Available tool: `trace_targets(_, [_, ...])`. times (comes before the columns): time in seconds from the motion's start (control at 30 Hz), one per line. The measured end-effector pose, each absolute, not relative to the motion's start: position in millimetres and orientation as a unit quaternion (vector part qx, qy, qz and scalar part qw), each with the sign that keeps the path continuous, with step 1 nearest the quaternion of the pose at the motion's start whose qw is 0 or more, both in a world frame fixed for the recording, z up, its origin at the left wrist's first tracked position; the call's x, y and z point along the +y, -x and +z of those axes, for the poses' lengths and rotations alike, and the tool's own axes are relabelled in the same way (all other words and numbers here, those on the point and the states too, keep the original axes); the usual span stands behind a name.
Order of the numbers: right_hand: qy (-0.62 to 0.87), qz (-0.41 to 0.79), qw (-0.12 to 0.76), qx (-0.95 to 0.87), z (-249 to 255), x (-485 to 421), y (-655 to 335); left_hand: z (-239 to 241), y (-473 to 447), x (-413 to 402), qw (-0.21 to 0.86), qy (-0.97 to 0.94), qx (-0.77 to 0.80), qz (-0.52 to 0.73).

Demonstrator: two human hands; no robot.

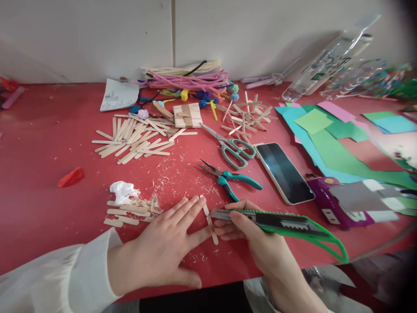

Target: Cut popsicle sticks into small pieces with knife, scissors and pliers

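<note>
Worktop (42, 148), red, near centre: wooden stick (209, 220), one, pinned under left hand (163, 241), palm down, thumb apart. Right hand (265, 248): clamped round one green cutter (286, 222), tip beside stick. Just beyond: pliers (222, 177), scissors (229, 142), phone (286, 173), one each. Left, farther: loose sticks (135, 138), overlapping, not countable. Far right: clear packet (353, 80), multicoloured bits (387, 82) showing within.

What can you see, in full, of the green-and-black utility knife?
The green-and-black, plastic-looking utility knife slants across the bare right grip, which holds it. It has a ridged green upper edge, dark body and green rear loop. Its grey, metal-looking front end points left, close to a pale, slim wooden stick; contact there is unclear.
</note>
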State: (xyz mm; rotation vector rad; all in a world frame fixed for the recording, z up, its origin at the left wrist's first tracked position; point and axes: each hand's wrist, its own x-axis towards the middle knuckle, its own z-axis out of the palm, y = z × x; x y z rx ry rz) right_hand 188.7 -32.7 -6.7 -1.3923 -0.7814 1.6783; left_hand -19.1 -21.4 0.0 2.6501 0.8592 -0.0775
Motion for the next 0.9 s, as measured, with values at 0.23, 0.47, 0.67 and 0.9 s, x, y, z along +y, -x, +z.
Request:
trace_targets(0.23, [0.543,0.677,0.397,-0.300,-0.2,-25.0,-189.3,0.9,18.4,-20.0,0.165,-0.941,0.296,-0.025])
trace_targets(0.47, [0.592,0.425,0.340,-0.594,3.7,-41.7,-191.8,-0.3,18.7,-20.2,0.161,-0.942,0.293,-0.020])
trace_targets(0.67, [0.454,0.321,0.277,-0.784,10.0,-43.1,-205.8,-0.9,19.4,-20.4,0.170,-0.939,0.300,-0.012])
trace_targets(0.9, [0.460,0.298,0.273,-0.791,15.0,-47.3,-218.6,1.6,18.5,-19.6,0.181,-0.935,0.303,-0.035])
